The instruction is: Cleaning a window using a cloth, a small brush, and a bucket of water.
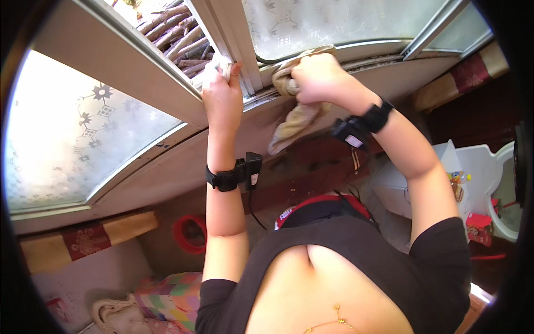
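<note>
My left hand (223, 98) is closed around the edge of a white window frame (227, 37), its thumb on the room side. In my right hand (319, 79) is a crumpled, stained beige cloth (297, 123). Part of the cloth rests along the dirty sliding-window track (265, 99), and one end hangs below the sill. Above that hand stands a frosted window pane (333, 21) with a faint pattern. My right palm and the cloth inside it are hidden from view.
Stacked branches (177, 37) show outside through the window gap. A patterned frosted pane (83, 129) is at the left. Below are a red bucket (190, 234), a patchwork quilt (171, 298) and a white table (475, 156) with a bottle (458, 177). A cable (255, 215) hangs from my left wrist device.
</note>
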Motion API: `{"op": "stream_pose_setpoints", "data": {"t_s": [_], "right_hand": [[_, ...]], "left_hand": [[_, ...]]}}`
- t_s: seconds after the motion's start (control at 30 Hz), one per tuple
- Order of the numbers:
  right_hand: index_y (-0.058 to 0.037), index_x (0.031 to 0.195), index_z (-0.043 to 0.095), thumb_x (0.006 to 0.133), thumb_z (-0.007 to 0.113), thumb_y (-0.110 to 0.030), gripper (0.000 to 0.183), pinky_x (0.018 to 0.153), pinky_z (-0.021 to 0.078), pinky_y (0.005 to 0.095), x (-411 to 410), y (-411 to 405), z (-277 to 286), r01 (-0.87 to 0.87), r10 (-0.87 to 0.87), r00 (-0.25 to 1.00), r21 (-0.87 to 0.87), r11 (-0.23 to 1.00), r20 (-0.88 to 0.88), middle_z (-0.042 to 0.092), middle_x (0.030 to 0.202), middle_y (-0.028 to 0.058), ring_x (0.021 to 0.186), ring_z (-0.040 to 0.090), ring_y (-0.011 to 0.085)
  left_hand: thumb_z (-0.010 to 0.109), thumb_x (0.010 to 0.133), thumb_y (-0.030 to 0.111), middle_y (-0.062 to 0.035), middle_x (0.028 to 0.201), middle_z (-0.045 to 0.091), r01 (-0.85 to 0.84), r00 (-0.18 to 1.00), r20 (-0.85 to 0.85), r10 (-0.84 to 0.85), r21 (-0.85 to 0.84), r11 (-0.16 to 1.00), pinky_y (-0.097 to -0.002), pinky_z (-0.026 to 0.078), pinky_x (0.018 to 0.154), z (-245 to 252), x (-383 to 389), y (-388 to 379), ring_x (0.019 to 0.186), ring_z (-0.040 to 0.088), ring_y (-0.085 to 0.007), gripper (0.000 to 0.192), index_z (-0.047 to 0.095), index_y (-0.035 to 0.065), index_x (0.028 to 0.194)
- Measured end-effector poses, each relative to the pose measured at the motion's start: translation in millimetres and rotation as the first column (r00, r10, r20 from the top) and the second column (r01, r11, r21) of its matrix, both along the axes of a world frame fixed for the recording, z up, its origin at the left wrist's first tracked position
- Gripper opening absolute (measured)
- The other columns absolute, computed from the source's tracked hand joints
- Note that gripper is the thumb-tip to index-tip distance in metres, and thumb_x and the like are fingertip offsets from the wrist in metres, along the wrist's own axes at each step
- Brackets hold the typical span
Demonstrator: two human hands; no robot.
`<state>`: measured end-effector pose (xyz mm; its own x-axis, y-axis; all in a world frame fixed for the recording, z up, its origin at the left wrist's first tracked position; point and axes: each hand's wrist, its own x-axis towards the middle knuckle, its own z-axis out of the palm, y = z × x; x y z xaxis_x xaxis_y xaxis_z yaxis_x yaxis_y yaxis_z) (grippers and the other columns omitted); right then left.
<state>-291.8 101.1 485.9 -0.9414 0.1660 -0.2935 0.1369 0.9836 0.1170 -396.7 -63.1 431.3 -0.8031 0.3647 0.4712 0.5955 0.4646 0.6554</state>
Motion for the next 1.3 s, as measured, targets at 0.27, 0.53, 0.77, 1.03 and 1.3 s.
{"op": "stream_pose_setpoints", "data": {"t_s": [0.27,0.53,0.77,1.03,1.3], "right_hand": [[-0.0090,0.115,0.053,0.064,0.067,-0.019,0.054,0.065,0.0525,0.0426,18.5,1.7,-25.3,-0.311,0.207,0.926,-0.326,0.893,-0.315,0.065,0.084,0.0163,0.077,0.064,0.0356],[-0.0132,0.119,0.059,0.062,0.067,-0.027,0.059,0.067,0.0542,0.0413,-16.5,-15.5,-26.4,-0.248,0.253,0.967,-0.252,0.935,-0.015,0.068,0.081,0.0137,0.076,0.067,0.0337],[-0.0111,0.107,0.068,0.066,0.067,-0.031,0.045,0.077,0.0543,0.0389,-29.0,-6.4,-16.8,0.037,0.018,0.983,-0.292,0.956,0.184,0.071,0.093,0.0143,0.088,0.068,0.0298],[-0.0159,0.106,0.071,0.066,0.063,-0.029,0.042,0.080,0.0539,0.0404,8.9,40.3,-23.0,0.129,-0.126,0.992,-0.223,0.966,0.027,0.070,0.094,0.0144,0.091,0.067,0.0316],[-0.0123,0.092,0.073,0.066,0.061,-0.024,0.031,0.078,0.0546,0.0402,-1.6,2.4,-33.6,0.107,-0.155,0.983,-0.380,0.919,-0.098,0.071,0.087,0.0157,0.086,0.069,0.0315]], "left_hand": [[0.056,0.095,0.037,-0.0226,0.092,0.064,0.035,0.999,0.014,-0.035,-0.016,0.999,-0.0463,0.050,0.070,-1.4,-1.8,-4.5,0.081,0.061,-0.0423,0.038,0.064,0.0006,0.104],[0.055,0.096,0.035,-0.0223,0.090,0.063,0.032,0.999,-0.002,-0.032,-0.011,0.999,-0.0471,0.048,0.071,-0.6,2.7,0.5,0.082,0.060,-0.0427,0.036,0.066,0.0007,0.099],[0.056,0.095,0.034,-0.0222,0.089,0.063,0.040,0.999,-0.027,-0.041,-0.016,0.999,-0.0472,0.047,0.071,-2.7,-2.2,-4.1,0.082,0.060,-0.0423,0.035,0.065,-0.0002,0.098],[0.050,0.098,0.041,-0.0201,0.074,0.064,-0.018,0.998,-0.065,0.019,0.011,1.000,-0.0457,0.047,0.067,-3.0,-0.4,-4.1,0.073,0.061,-0.0394,0.042,0.067,0.0029,0.102],[0.053,0.098,0.033,-0.0230,0.082,0.066,-0.035,0.999,0.013,0.036,-0.041,0.999,-0.0441,0.048,0.067,-4.6,0.1,-5.4,0.074,0.063,-0.0365,0.037,0.069,0.0002,0.102]]}}
